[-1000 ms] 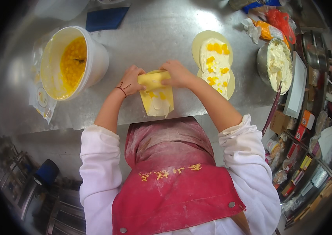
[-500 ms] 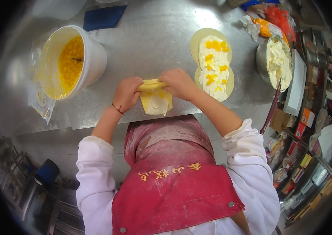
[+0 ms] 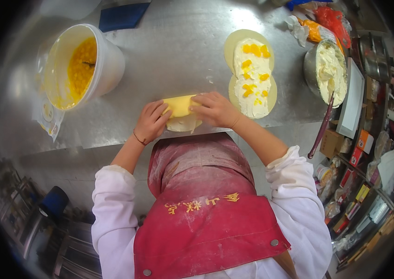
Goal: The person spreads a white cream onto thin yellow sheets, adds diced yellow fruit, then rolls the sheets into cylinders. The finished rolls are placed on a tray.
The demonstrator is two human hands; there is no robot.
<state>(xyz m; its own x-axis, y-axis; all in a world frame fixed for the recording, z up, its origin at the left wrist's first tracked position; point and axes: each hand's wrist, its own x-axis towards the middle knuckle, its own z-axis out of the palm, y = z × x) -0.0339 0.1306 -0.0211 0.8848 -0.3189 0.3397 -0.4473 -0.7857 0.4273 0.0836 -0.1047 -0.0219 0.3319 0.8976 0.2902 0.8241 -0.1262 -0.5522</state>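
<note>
**Both hands in, palms down, fingers curled**

Left hand point(image 3: 151, 122) and right hand point(image 3: 215, 109) sit close together at mid-reach, backs up. Left fingers point(image 3: 159, 109) bent inward toward the right hand; thin band on the left wrist. Right fingers point(image 3: 200, 98) curled, pointing left. Both forearms bare, white sleeves pushed up to the elbows, elbows splayed outward.

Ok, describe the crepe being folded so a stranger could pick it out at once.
Start at the steel worktop and come to its near edge, straight ahead of the red apron. There the left hand and right hand press a small yellow crepe with white cream showing at its near side. Unlike the open crepes to its right, topped with cream and fruit pieces, this one is folded shut.
</note>
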